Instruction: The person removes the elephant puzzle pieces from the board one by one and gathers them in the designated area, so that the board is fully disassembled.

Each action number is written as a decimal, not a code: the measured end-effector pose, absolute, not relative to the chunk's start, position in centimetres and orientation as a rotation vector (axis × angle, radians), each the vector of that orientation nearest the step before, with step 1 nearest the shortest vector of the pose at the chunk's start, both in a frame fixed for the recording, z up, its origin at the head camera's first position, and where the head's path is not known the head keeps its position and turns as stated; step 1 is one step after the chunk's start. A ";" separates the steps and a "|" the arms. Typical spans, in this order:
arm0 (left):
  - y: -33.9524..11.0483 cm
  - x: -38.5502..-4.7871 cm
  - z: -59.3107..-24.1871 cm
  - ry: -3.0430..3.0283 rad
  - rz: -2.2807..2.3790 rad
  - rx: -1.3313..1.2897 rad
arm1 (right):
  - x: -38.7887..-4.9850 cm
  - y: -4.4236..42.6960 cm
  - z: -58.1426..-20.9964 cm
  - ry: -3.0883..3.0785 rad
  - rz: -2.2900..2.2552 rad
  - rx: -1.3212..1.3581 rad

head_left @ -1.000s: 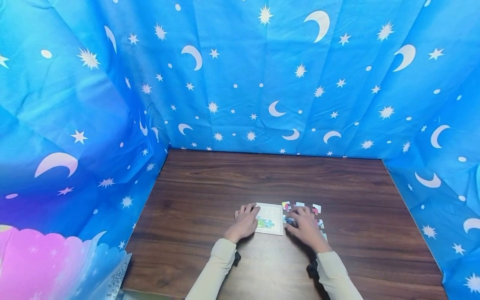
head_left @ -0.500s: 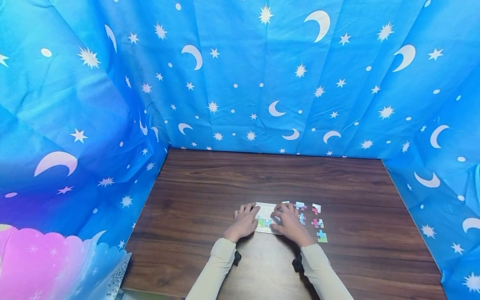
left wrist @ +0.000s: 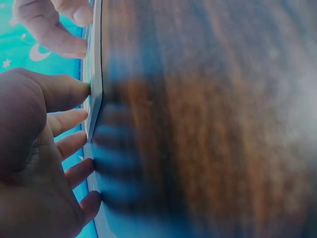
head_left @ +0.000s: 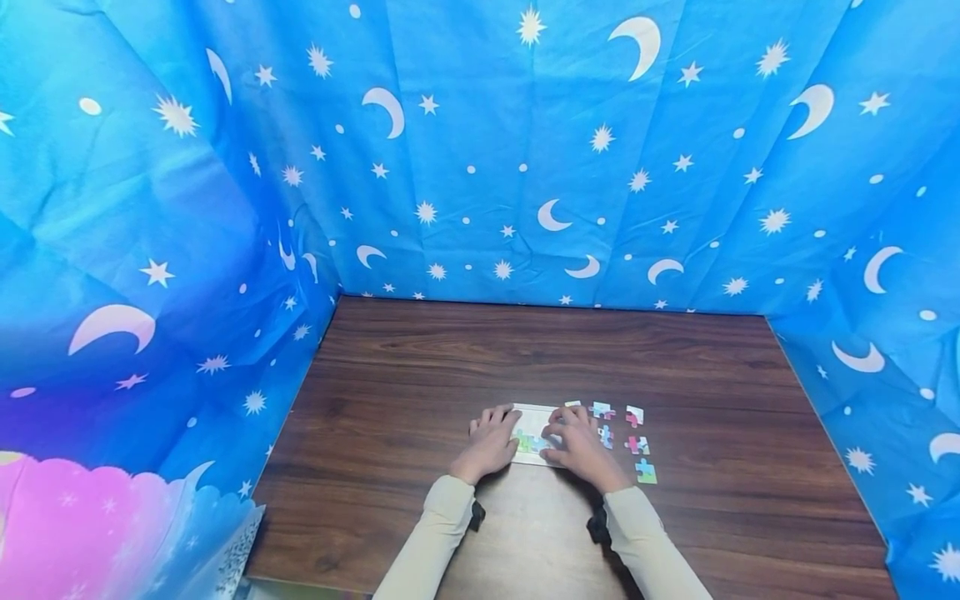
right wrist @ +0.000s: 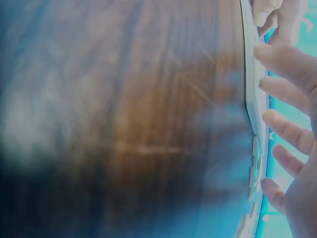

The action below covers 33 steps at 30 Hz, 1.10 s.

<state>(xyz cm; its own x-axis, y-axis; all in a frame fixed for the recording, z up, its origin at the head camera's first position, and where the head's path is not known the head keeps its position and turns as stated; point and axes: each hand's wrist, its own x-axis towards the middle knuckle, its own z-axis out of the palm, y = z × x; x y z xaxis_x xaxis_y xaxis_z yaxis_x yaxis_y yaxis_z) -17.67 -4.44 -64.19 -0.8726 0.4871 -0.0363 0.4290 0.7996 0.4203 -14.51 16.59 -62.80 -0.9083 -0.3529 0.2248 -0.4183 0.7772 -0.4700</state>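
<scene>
A white puzzle tray (head_left: 534, 417) lies on the table between both hands, with green and light blue puzzle pieces (head_left: 528, 442) in its near left part. My left hand (head_left: 487, 446) rests along the tray's left side, fingers spread, its thumb at the rim in the left wrist view. Over the tray's right side lies my right hand (head_left: 585, 452), its fingertips down on the tray area. The right wrist view shows these fingers (right wrist: 290, 131) spread and fairly straight. Whatever lies under the right fingertips is mostly hidden.
Loose puzzle pieces lie right of the tray, among them a pink one (head_left: 637, 445), a green and blue one (head_left: 646, 472) and a white and red one (head_left: 634, 415). The brown wooden table (head_left: 420, 358) meets a blue star-patterned curtain (head_left: 480, 150) behind.
My right hand has moved left from the loose pieces onto the tray's right side, uncovering pieces at the right. Over the last half second it stays there. The left hand stays put.
</scene>
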 end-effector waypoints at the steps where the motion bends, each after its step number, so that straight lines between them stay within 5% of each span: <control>1: -4.4 -17.6 -64.2 2.845 0.620 0.724 | -14.5 16.6 -62.8 -2.850 0.799 0.620; 33: -4.6 -17.9 -64.9 2.833 0.628 0.700 | -14.5 16.7 -62.5 -2.719 0.883 0.719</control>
